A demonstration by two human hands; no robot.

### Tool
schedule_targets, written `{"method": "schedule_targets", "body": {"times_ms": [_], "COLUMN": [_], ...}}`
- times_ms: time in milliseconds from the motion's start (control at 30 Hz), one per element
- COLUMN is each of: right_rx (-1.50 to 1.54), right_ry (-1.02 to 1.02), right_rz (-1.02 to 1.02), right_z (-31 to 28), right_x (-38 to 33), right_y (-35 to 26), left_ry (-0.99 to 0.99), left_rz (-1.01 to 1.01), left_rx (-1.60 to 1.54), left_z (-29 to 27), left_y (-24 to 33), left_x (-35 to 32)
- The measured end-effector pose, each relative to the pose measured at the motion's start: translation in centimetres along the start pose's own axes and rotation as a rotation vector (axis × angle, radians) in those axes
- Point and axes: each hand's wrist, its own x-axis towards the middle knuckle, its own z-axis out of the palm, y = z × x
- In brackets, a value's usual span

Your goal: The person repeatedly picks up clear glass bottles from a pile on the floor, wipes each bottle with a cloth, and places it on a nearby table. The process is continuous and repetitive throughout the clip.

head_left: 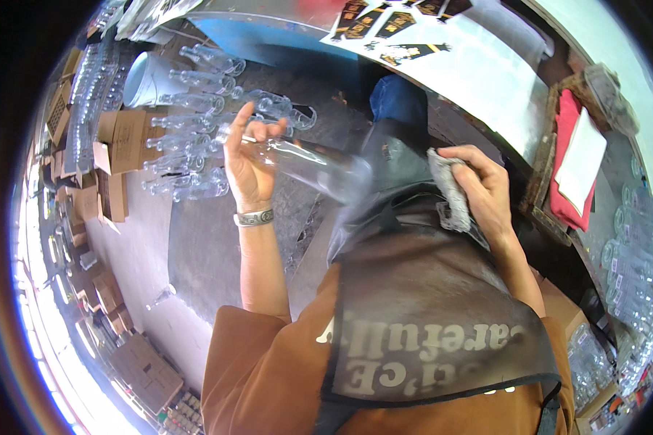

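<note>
Bottles (180, 122) crowd the floor (141, 235); left grip (249, 163) clamps a glass bottle (313, 168) neck-first, base slanting rightward; right grip (486, 181) clamps grey cloth (450, 192).

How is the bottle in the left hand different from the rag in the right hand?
The bottle is clear and see-through, while the rag is grey and you can't see through it. The bottle is long with a narrow neck; the rag is shorter and bunched up. The left hand holds the bottle near its neck; the right hand grips the rag. Both are being held.
</note>
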Motion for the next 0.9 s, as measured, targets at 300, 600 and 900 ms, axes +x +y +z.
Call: {"method": "schedule_targets", "body": {"times_ms": [300, 600, 900], "right_rx": [-0.132, -0.469, -0.462], "right_ry": [0.025, -0.021, -0.041], "right_rz": [-0.417, -0.813, -0.631], "right_z": [1.7, 3.0, 2.6], "right_x": [0.1, 0.8, 0.3], "right_y": [-1.2, -2.8, -0.8], "left_ry": [-0.311, -0.423, -0.34], "left_rz": [-0.496, -0.551, -0.519], "left_rx": [-0.423, -0.395, -0.327], "left_z": [8.4, 9.8, 9.8], "left_y": [-8.0, -8.3, -8.5], "left_x": [0.7, 0.8, 0.6]}}
